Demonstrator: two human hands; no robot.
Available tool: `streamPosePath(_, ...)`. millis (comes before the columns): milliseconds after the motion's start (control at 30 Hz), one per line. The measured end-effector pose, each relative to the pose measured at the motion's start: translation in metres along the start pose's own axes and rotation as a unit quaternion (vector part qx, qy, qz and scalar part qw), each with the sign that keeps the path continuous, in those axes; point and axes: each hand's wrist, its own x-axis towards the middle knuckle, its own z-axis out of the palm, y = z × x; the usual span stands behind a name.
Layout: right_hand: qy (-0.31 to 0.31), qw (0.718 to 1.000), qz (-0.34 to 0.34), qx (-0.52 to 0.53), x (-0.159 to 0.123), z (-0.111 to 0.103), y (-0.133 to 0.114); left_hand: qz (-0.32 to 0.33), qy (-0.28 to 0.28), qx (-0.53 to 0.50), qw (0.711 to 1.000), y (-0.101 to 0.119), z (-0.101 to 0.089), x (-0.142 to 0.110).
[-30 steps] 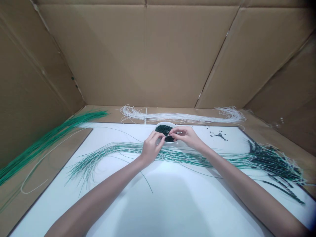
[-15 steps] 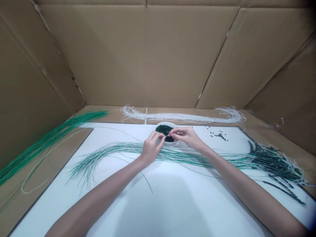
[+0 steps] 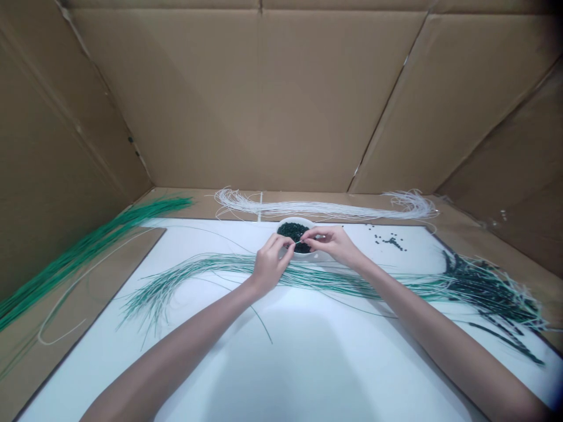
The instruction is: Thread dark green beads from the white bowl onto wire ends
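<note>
Over the near rim of a white bowl (image 3: 324,257) of small dark green beads (image 3: 292,229), my two hands almost meet. My left hand (image 3: 271,262) is closed in a pinch on a thin pale string (image 3: 298,242), whose short end points at the other hand. Thumb and forefinger of my right hand (image 3: 332,242) pinch at that end, where a dark speck like a bead shows; its details are too small to see. Below the hands lies a long bundle of green and white strings (image 3: 328,280), with many dark beads threaded at its right end (image 3: 488,293).
A green string bundle (image 3: 101,240) lies at the left on cardboard. Behind the bowl stretches a white string bundle (image 3: 316,209). Loose beads (image 3: 393,241) are scattered right of the bowl on the white board (image 3: 281,375). Cardboard walls (image 3: 259,105) enclose the back and sides.
</note>
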Motion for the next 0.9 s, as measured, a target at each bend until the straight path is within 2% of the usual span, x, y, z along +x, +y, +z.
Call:
streamPosePath(233, -0.028, 0.994, -0.049, -0.098, -0.0005, -0.0035, -0.0036, -0.001, -0.008, 0.006, 1.0, -0.0004, 0.0001, -0.0007)
streamPosePath(400, -0.044, 0.989, -0.047, -0.131, -0.001, -0.0032, -0.0057, 0.001, -0.009, 0.005, 1.0, 0.0, -0.0004, -0.0002)
streamPosePath(500, -0.041, 0.992, -0.028, -0.114, -0.0008, -0.0014, -0.0038, 0.002, -0.009, 0.004, 1.0, 0.0001, -0.0003, 0.0)
streamPosePath(700, -0.029, 1.0, -0.003, -0.003, -0.0009, 0.0007, 0.0009, 0.005, -0.001, 0.003, 1.0, -0.001, 0.0008, -0.0004)
streamPosePath(900, -0.032, 0.999, 0.011, -0.012, -0.0013, 0.0, -0.0031, 0.012, 0.012, -0.002, 1.0, -0.0021, 0.0013, -0.0003)
